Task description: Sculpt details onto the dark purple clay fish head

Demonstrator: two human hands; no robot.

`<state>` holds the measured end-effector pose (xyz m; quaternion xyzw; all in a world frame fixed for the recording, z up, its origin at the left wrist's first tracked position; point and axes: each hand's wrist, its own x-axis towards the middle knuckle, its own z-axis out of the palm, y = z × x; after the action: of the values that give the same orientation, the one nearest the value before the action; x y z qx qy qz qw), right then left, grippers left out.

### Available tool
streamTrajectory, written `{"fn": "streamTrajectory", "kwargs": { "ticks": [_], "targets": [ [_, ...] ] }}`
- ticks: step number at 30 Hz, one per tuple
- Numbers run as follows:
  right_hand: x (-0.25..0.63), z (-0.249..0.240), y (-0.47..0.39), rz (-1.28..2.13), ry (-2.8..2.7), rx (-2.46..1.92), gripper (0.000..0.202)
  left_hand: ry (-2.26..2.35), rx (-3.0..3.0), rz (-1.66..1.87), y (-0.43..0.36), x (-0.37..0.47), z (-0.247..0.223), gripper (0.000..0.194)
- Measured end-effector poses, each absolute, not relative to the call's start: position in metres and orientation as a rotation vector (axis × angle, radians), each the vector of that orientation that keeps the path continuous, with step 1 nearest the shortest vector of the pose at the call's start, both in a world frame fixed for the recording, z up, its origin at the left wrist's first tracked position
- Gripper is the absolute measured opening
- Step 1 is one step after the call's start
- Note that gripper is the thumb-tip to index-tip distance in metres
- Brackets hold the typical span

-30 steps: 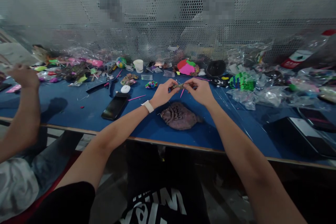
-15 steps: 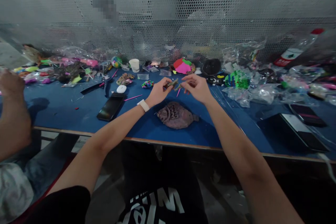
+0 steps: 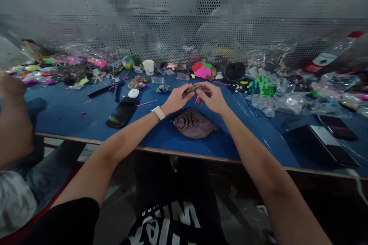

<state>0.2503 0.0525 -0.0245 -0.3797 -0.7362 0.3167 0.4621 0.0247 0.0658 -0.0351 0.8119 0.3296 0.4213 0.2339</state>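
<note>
Above the blue table, my left hand [image 3: 178,99] and my right hand [image 3: 213,97] meet around a lump of greenish-brown modelling clay [image 3: 193,89]. Fingers of both are closed on it; their tips hide part of its shape. Just below them, a purplish-brown clay fish [image 3: 193,124] with dark zigzag marks on its body lies flat, its tail pointing right. Behind my right fingers a pink stick [image 3: 196,99] partly shows. A small multicoloured clay lump [image 3: 163,88] rests left of my left hand.
A black phone [image 3: 122,112], a white case [image 3: 133,93] and scissors [image 3: 117,91] lie to the left. Clay bags [image 3: 296,101], a tilted bottle [image 3: 324,59] and a dark device [image 3: 322,143] occupy the right. A perforated metal screen [image 3: 178,19] stands behind. Another person's arm [image 3: 13,118] is at far left.
My hands have come together; the greenish-brown clay, which showed as two separate bits, one in each hand, now looks like one lump between them. The view has shifted slightly.
</note>
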Motion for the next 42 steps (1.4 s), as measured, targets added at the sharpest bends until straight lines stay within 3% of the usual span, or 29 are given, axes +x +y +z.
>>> {"fn": "streamTrajectory", "kwargs": {
  "ticks": [5,9,15,20,25,29,32,42],
  "targets": [
    [0.252,-0.024,0.053,0.706,-1.850,-0.951,0.044,0.875,2.211,1.112,0.066,0.020,-0.029,0.022],
    [0.253,-0.025,0.059,0.507,-1.856,-1.020,0.028,0.827,2.181,1.078,0.069,0.020,-0.029,0.027],
    [0.263,-0.030,0.069,0.288,-1.706,-1.154,0.023,0.856,2.141,1.072,0.067,0.022,-0.030,0.038],
    [0.259,-0.030,0.066,0.146,-1.546,-1.171,0.019,0.957,2.121,1.163,0.067,0.019,-0.025,0.026],
    [0.241,-0.025,0.051,0.112,-1.724,-1.054,0.014,0.919,2.093,1.171,0.073,0.018,-0.028,0.018],
    [0.233,-0.022,0.040,0.087,-1.989,-0.959,0.028,0.890,2.105,1.243,0.077,0.019,-0.036,0.022],
    [0.232,-0.022,0.037,0.045,-2.074,-0.927,0.038,0.842,2.037,1.274,0.081,0.018,-0.041,0.036],
    [0.237,-0.019,0.041,-0.017,-1.877,-0.947,0.020,0.796,2.175,1.235,0.075,0.017,-0.039,0.044]
  ]
}}
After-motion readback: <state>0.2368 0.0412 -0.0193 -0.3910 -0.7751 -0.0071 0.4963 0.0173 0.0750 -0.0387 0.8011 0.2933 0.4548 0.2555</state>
